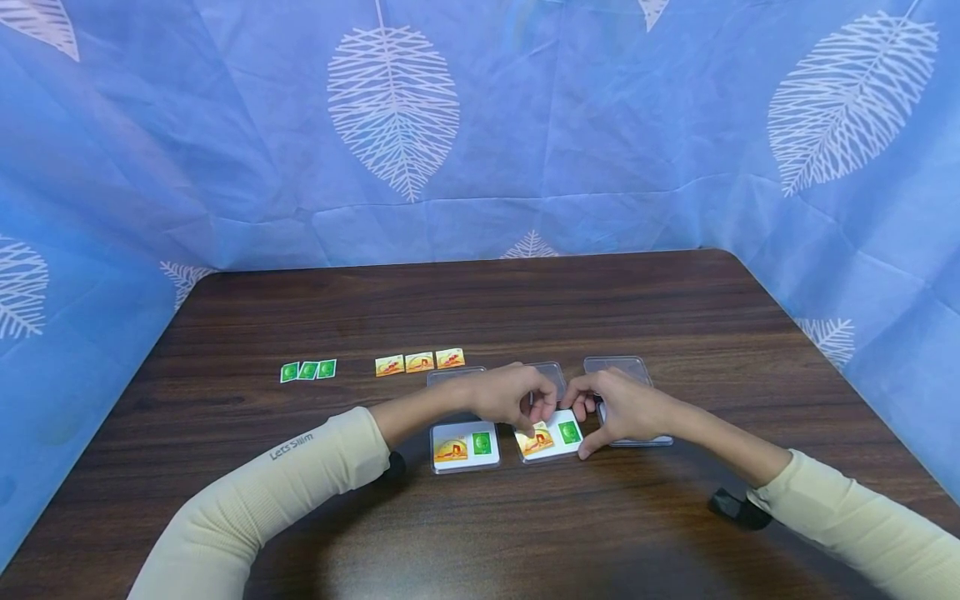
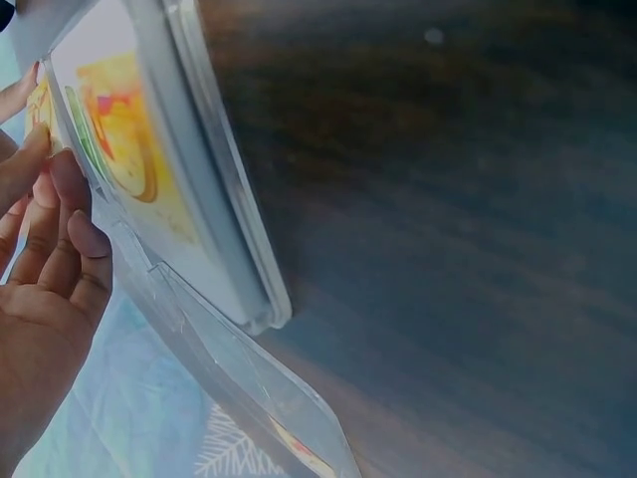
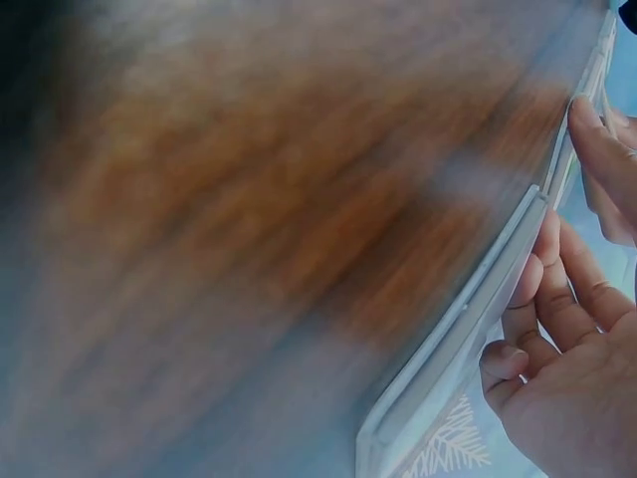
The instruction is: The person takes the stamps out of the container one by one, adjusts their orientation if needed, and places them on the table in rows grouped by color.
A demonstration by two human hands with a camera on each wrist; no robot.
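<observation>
My left hand (image 1: 513,396) pinches a small yellow picture card (image 2: 40,105) over the middle open clear plastic case, where a white card (image 1: 555,418) bears a green picture (image 1: 570,432). At that case's right edge, my right hand (image 1: 626,406) holds it between thumb and index finger, the other fingers bent. To the left, another open clear case (image 1: 465,472) contains a white card with one yellow picture (image 1: 451,450) and one green picture (image 1: 482,443). A third open case (image 1: 645,443) lies partly hidden behind my right hand.
Further left on the dark wooden table (image 1: 525,533) lie three small green picture cards (image 1: 308,370) in a row. Three yellow picture cards (image 1: 420,362) lie between them and the cases. A blue leaf-patterned cloth (image 1: 525,108) hangs around the table.
</observation>
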